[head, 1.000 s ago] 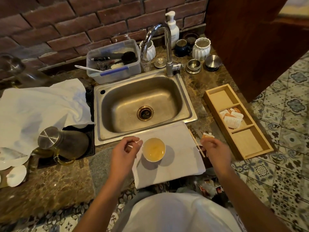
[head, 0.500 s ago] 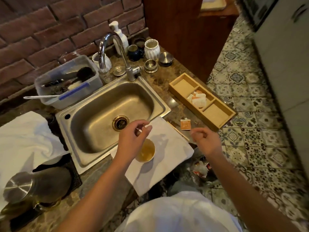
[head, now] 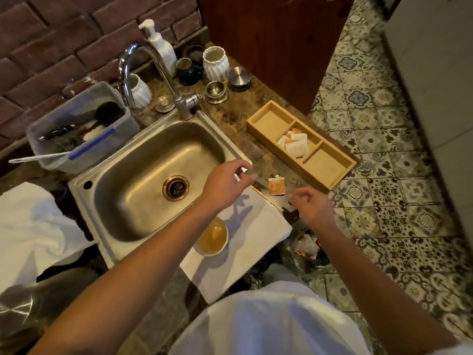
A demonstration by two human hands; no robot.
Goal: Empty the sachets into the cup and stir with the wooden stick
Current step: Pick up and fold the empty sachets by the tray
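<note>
On countertop (head: 238,116), sachet (head: 276,185) lies between both hands, untouched.

One view only, from a camera worn on the person's head, standing at the counter's front edge and looking steeply down and forward. The sink (head: 158,175) sits left of centre and fairly near. Beyond the sink rises the brick wall (head: 64,55); right of the sink the tiled floor (head: 384,175) fills the frame.

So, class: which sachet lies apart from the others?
The orange sachet lying alone on the counter, between the two hands; the others sit piled in the wooden tray's middle compartment.
</note>
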